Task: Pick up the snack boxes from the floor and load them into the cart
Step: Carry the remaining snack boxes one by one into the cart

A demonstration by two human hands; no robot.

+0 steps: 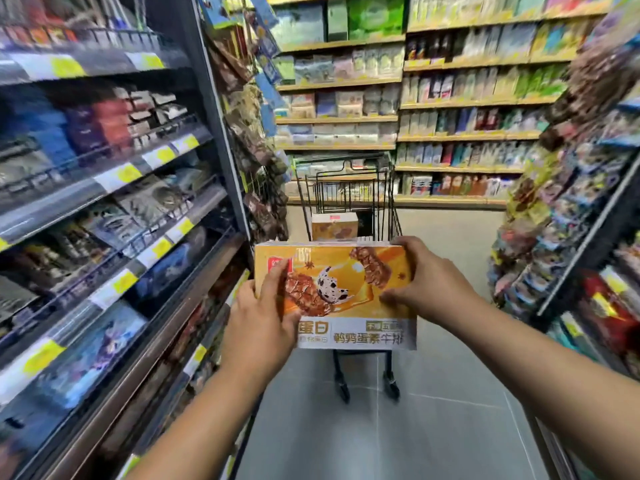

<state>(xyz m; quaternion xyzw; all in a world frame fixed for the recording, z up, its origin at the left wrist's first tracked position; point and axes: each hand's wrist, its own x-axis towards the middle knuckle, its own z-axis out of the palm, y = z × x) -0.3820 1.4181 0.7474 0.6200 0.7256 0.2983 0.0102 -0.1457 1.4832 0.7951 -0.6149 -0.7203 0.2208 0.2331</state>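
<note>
I hold an orange and white snack box (337, 271) flat in front of me, over the near end of the black wire cart (351, 188). My left hand (259, 323) grips its near left corner, fingers spread over the top face. My right hand (420, 275) grips the right edge, thumb on top. Inside the cart basket lies another box of the same kind (334, 227). The cart's handle and near rim are hidden behind the held box; its rear wheels (367, 386) show below on the grey floor.
Stocked shelves (114, 209) run close along my left, and a rack of hanging snack bags (568, 216) stands on my right. More shelving (450, 109) closes the aisle beyond the cart. Grey floor (433, 427) lies between.
</note>
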